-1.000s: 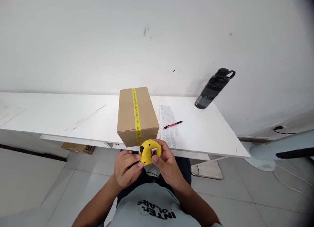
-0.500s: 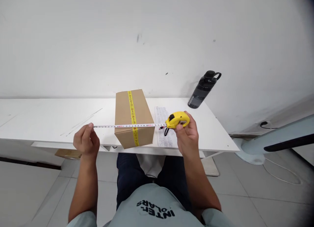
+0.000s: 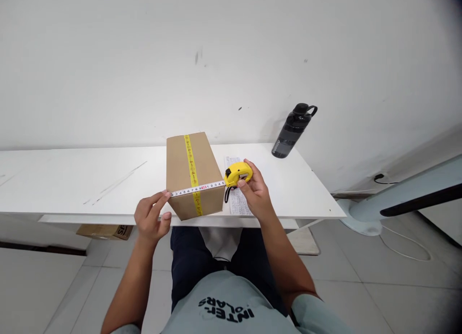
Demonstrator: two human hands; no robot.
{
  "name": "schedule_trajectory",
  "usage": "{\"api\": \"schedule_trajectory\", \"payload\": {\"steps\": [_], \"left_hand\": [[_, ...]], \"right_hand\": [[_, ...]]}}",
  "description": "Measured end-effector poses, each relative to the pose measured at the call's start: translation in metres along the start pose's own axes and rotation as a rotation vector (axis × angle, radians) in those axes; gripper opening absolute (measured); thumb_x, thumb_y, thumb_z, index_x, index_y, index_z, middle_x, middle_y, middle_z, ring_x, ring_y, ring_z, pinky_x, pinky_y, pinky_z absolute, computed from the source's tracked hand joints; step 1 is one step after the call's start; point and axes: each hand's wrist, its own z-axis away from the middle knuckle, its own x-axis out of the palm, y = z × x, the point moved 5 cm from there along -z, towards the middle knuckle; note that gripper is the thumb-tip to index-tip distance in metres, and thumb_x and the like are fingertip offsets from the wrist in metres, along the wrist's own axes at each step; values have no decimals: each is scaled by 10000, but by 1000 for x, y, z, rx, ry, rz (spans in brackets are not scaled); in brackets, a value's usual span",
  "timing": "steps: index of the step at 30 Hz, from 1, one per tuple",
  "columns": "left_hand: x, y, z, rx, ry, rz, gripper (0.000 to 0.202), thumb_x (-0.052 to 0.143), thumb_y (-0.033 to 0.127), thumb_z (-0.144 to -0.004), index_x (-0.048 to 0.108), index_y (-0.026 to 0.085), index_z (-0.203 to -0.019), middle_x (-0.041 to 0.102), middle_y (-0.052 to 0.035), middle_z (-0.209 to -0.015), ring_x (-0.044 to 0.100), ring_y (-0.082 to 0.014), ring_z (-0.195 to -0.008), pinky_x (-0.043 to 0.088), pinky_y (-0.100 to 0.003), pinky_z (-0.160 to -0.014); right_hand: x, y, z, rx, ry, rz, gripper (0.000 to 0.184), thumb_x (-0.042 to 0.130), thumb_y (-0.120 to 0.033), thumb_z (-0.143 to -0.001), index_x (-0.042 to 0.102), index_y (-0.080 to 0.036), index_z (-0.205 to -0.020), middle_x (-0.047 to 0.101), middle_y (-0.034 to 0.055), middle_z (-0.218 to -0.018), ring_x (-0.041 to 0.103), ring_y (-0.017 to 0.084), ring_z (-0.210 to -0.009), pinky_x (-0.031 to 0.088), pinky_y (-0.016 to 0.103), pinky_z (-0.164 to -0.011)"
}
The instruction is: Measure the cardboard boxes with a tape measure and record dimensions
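Note:
A cardboard box (image 3: pixel 208 158) with a strip of printed yellow tape along its top sits near the table's front edge. The white blade (image 3: pixel 187 191) of a tape measure lies across the box's near top edge. At the box's left corner, the fingertips of my left hand (image 3: pixel 149 218) hold the blade's end against the cardboard; the thumb stands apart, lower down. My right hand (image 3: pixel 258 194) is closed around the yellow tape measure (image 3: pixel 238 172) just past the right corner. Its black wrist strap (image 3: pixel 227 194) dangles beside the box.
A written sheet of paper (image 3: pixel 240 203) lies right of the box, partly under my right hand. Farther back on the white table (image 3: pixel 90 175), a dark bottle (image 3: pixel 291 132) stands near the wall. Another cardboard box (image 3: pixel 104 231) is below the table at left.
Both hands have drawn closer together, and the extended blade is shorter. My left hand moved right to the box corner; the tape measure came left to the opposite corner.

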Motion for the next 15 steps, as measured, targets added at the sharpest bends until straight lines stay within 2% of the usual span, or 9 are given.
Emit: {"api": "schedule_trajectory", "payload": {"steps": [5,11,15], "left_hand": [[10,6,-1,-29,67,-2,453,578,161,-927,608,207,-1377,726,-147,-1160,706,-236,-1024,575,-359,-828],[10,-3,-6,30,23,-41,429,588,169,-921,625,232,-1344,750,-121,-1143,718,-227,-993,560,-357,-822],[11,0,-6,-3,19,-27,437,607,184,-914,614,220,-1349,736,-132,-1188,716,-237,-1045,573,-366,-862]], "right_hand": [[0,1,0,0,8,9,694,666,-571,-910,451,-310,-1516,584,87,-1452,570,271,-1316,482,444,-1132],[-1,0,0,5,1,19,699,671,-562,-906,444,-318,-1521,577,84,-1450,572,275,-1305,496,444,-1115],[0,1,1,7,13,14,694,666,-552,-913,442,-305,-1522,592,86,-1428,583,263,-1277,506,424,-1097]]}}
